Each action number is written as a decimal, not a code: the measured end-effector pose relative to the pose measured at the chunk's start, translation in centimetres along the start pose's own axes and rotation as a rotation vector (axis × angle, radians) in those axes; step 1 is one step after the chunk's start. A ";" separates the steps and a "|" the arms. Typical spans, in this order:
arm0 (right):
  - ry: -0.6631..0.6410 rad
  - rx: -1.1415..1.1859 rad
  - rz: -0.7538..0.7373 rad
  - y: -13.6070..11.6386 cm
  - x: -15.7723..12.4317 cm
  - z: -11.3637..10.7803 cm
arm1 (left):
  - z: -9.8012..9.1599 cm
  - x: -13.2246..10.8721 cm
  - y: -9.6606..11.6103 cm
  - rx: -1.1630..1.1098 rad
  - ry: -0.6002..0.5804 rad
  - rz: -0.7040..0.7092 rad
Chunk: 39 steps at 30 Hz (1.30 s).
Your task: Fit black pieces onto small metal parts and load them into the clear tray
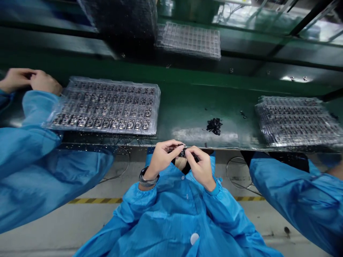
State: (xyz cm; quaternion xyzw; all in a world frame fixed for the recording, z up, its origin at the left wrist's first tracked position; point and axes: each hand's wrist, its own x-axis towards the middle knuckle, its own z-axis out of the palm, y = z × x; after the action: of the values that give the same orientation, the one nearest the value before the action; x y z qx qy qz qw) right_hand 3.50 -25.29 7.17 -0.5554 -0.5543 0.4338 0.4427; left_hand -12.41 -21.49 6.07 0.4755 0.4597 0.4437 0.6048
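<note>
Close to the bench's front edge, my left hand (164, 157) and my right hand (199, 166) meet around a small dark electronic part (183, 152). Fingers of both hands pinch it from either side, covering much of it, so its exact kind is hard to make out. A dark band circles my left wrist. Just beyond my right hand, a pile of small black pieces (214, 126) lies on the green bench (184, 103). To the left sits a clear plastic tray (158, 107) whose rows of pockets hold small electronic modules.
A stack of clear trays (300, 121) with parts stands at the right; more clear trays (191, 39) lie at the back. A co-worker's hands (40, 80) are at the left tray's far end. Another person's blue sleeve (302, 200) is at right.
</note>
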 end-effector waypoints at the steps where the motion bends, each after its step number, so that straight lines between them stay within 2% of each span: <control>1: 0.000 -0.005 -0.006 0.0 0.0 -0.1 | 0.0 0.0 -0.1 -0.003 0.001 -0.006; 39: -0.028 -0.156 -0.112 -0.2 0.1 0.0 | -0.4 -0.1 -0.1 -0.002 -0.005 -0.072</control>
State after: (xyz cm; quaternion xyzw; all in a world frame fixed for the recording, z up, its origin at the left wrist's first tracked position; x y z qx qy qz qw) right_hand 3.48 -25.17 7.40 -0.5503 -0.6228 0.3716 0.4137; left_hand -12.83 -21.55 5.98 0.4590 0.4746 0.4210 0.6219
